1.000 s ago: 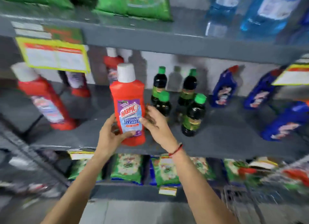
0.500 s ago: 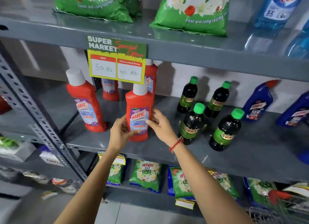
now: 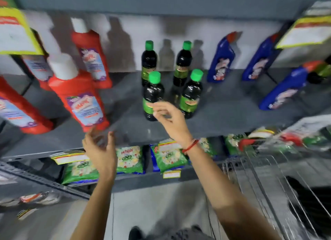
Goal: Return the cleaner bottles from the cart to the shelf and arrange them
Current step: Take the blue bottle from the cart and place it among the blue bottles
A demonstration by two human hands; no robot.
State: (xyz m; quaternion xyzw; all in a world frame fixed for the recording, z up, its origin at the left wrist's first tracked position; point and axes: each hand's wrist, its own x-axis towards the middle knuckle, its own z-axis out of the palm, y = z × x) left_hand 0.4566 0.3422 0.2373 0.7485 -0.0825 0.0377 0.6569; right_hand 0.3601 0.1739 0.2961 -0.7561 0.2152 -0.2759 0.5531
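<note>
The red cleaner bottle I'm tracking stands on the grey shelf, front row, label facing out, which I read as deliberate so it matches the other red bottles, e.g. 1 at far left and 1 behind. Neither hand holds anything: left hand is open, fingers spread, just below the bottle's base and clear of it; right hand is loosely curled and empty, in front of the 4 dark green-capped bottles, w/ a red thread round the wrist. Red bottle looks like smooth rigid plastic, flat-sided, sloped shoulders, wide white cap, glossy purple-and-white label. Dark ones are round, shiny, narrow-necked. Blue angled-neck bottles sit further right. Green soft pouches fill the lower shelf. Wire cart at right; frame's too blurred to tell what's left in it.
</note>
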